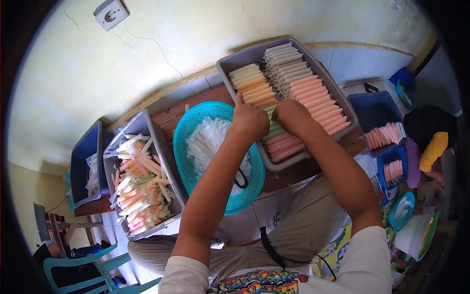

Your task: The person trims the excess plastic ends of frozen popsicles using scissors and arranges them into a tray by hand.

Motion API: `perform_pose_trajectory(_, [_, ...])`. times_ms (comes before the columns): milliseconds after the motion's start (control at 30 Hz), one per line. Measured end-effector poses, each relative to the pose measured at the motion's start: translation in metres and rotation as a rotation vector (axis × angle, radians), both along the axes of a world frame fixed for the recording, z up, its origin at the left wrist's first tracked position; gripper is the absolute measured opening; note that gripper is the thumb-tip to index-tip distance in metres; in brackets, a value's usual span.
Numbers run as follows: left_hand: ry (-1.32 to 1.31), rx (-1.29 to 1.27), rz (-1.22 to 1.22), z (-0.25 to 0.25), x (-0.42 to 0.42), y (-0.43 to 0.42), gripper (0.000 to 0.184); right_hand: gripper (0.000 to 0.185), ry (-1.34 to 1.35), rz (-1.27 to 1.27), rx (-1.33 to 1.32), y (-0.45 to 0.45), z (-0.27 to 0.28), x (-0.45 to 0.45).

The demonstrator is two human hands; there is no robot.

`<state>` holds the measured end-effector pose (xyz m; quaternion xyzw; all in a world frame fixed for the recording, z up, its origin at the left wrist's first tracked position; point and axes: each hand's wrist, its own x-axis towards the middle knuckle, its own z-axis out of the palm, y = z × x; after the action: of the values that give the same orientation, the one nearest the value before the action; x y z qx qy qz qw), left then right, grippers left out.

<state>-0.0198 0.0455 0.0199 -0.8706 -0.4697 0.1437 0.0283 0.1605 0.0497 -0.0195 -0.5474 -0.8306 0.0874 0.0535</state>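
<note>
A grey tray (228, 74) holds rows of filled plastic tubes that look like ice pops: pale yellow, orange (258, 93), white, pink (320, 103) and green (274, 128). My left hand (250, 119) is over the left side of the rows, its index finger stretched along the orange tubes and the other fingers curled. Close beside it, my right hand (293, 116) is closed with bent fingers above the green tubes. Whatever either hand grips is hidden by the fingers. Under my left forearm sits a turquoise basket (179, 139) with clear plastic bags (208, 144).
To the left, a grey bin (171, 188) is piled with loose coloured tubes, beside a dark blue bin (84, 161). At right are blue bins (364, 104) with pink packets and another person's hand (435, 177). A wall stands behind; a green chair (105, 267) is at lower left.
</note>
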Motion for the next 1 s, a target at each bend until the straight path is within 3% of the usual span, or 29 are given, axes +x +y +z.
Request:
perform_pose_trajectory(700, [0.018,0.0,0.021,-0.002,0.003,-0.002,0.025,0.015,0.023,0.022,0.062,-0.004,-0.003,0.004])
perform_pose_trajectory(1000, [-0.173,0.077,0.038,-0.007,-0.003,-0.011,0.027,0.025,0.16,-0.036,0.074,-0.012,0.009,0.004])
